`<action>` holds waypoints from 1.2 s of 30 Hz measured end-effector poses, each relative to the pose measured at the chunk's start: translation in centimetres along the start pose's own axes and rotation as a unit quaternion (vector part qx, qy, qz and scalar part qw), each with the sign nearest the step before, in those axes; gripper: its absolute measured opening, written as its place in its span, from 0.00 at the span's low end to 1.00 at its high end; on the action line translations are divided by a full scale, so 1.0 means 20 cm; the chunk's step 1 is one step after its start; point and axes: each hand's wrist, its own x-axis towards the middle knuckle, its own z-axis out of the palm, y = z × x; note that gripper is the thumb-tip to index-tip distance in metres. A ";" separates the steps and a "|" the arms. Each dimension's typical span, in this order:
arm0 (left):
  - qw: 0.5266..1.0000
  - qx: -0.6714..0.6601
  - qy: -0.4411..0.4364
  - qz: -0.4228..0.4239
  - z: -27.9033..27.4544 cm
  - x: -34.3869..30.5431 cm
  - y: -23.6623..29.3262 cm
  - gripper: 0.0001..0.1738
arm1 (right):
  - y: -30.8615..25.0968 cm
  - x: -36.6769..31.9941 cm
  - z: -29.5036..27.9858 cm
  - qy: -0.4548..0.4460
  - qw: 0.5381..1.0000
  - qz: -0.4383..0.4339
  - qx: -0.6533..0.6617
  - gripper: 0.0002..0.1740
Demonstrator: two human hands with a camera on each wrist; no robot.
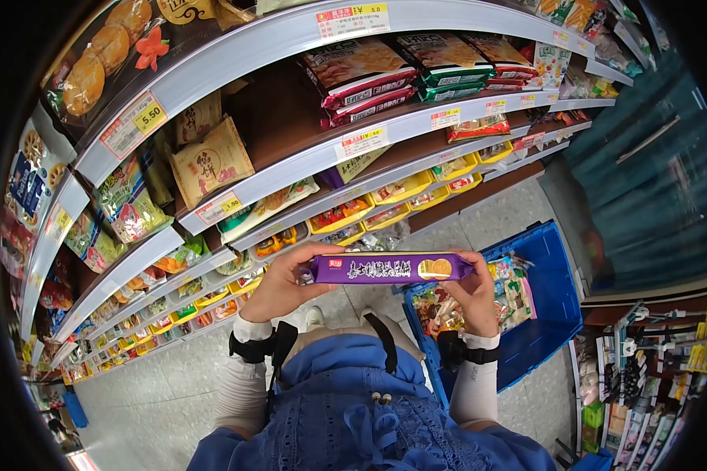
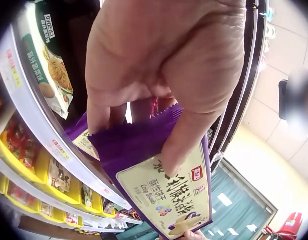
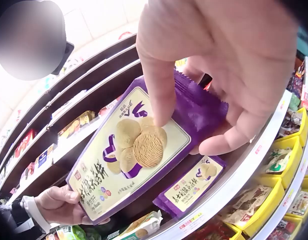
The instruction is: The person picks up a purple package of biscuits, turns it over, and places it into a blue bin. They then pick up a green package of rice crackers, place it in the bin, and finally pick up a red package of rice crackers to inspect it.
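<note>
A long purple biscuit pack (image 1: 381, 268) is held level between both hands in front of the shelves, its narrow printed side facing up. My left hand (image 1: 284, 284) pinches one end; in the left wrist view the thumb of the left hand (image 2: 164, 65) presses on the cream label of the pack (image 2: 164, 195). The other end is gripped by my right hand (image 1: 475, 294), whose thumb lies over the biscuit picture in the right wrist view, where the pack (image 3: 134, 150) is tilted. Another purple pack (image 3: 191, 185) lies on the shelf behind it.
Shelves (image 1: 291, 173) with price tags curve across the front and left, carrying red and green packs (image 1: 361, 71). Yellow bins (image 1: 401, 188) of small sweets sit lower. On the floor at right stands a blue crate (image 1: 554, 314) with several snack packs in it; a teal curtain (image 1: 652, 180) hangs beyond.
</note>
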 end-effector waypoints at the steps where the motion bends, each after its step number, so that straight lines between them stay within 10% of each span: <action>1: 1.000 0.001 0.014 0.015 0.01 0.00 0.00 0.27 | 0.00 0.00 0.00 -0.011 0.999 -0.042 0.010 0.24; 36: 0.988 -0.099 0.031 0.111 0.01 0.12 -0.11 0.25 | 0.09 -0.12 0.03 -0.007 0.978 -0.187 -0.096 0.24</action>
